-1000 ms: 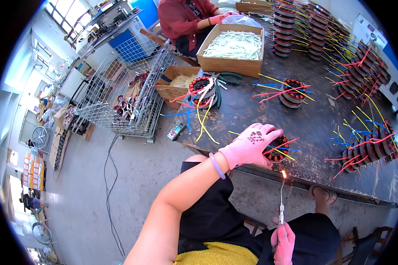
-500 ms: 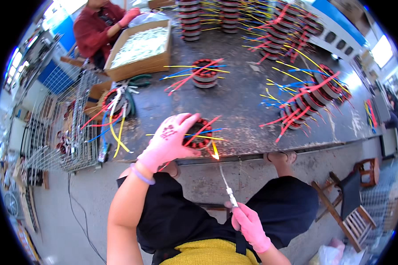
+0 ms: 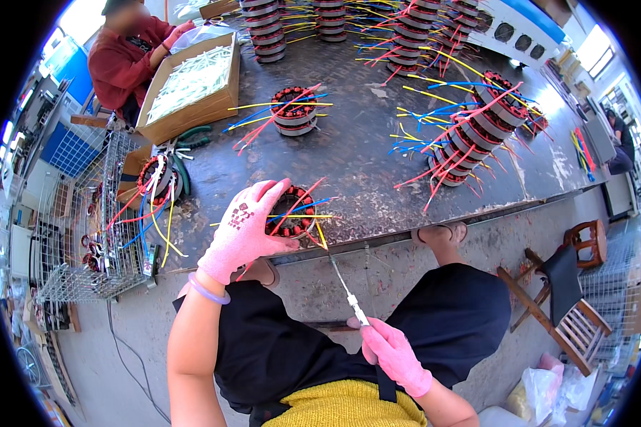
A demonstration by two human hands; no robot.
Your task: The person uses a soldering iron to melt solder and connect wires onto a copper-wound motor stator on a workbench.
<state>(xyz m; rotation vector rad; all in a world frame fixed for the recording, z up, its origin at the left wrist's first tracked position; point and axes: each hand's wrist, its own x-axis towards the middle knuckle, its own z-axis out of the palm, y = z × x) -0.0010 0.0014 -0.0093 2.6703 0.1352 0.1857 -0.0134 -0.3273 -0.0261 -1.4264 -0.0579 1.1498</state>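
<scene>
My left hand (image 3: 246, 231), in a pink printed glove, curls around the outer side of a wound motor stator (image 3: 295, 222) at the table's front edge. Red, blue and yellow leads cross the stator's top. My right hand (image 3: 397, 356), also gloved in pink, is closed on the pale handle of a slim torch (image 3: 353, 302), held low over my lap. Its thin metal tube points up to a narrow yellow-orange streak (image 3: 322, 235) beside the stator, where wire and flame are hard to tell apart.
A single stator (image 3: 295, 121) stands farther back; a leaning row of stators (image 3: 470, 135) lies to the right, with stacks behind. At left are green-handled pliers (image 3: 192, 135), a wire basket (image 3: 85, 277) and a carton of white pieces (image 3: 146, 128). A co-worker (image 3: 124, 57) sits beyond.
The view has shifted, so the table things appear farther left. The bright flame at the torch tip has become fainter. Both hands keep their holds.
</scene>
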